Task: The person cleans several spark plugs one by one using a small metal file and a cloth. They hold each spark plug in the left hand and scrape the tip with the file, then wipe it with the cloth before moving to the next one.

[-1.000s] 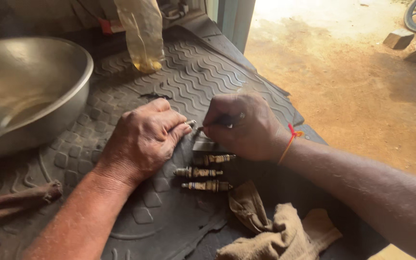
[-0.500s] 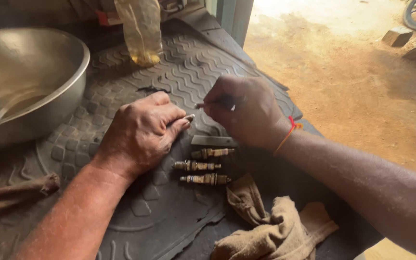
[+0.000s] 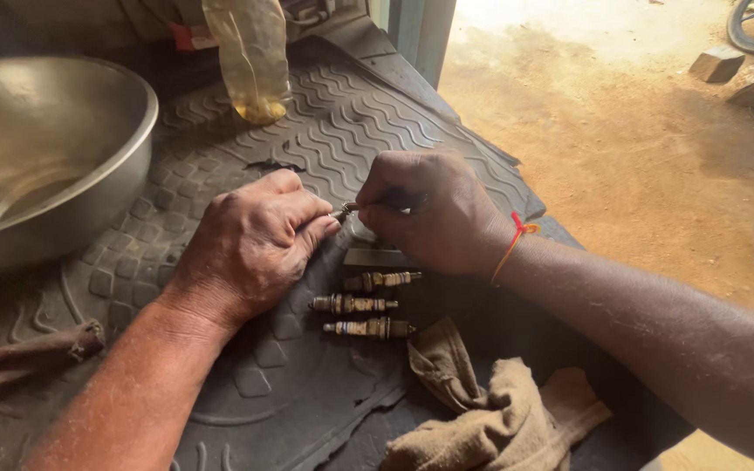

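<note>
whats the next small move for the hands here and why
Probably keep the left hand steady while the right hand works the plug pinched between them: its tip shows at their fingertips, and three plugs lie on the mat below.

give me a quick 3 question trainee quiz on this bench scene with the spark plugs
1. How many spark plugs lie loose on the rubber mat?
2. True or false: the cloth rag lies under the metal bowl.
3. Which hand wears a red thread at the wrist: A) left hand B) right hand?

Key:
1. Three, side by side below the hands.
2. False; the rag lies near the mat's front edge, right of the plugs, apart from the bowl.
3. B.
</note>
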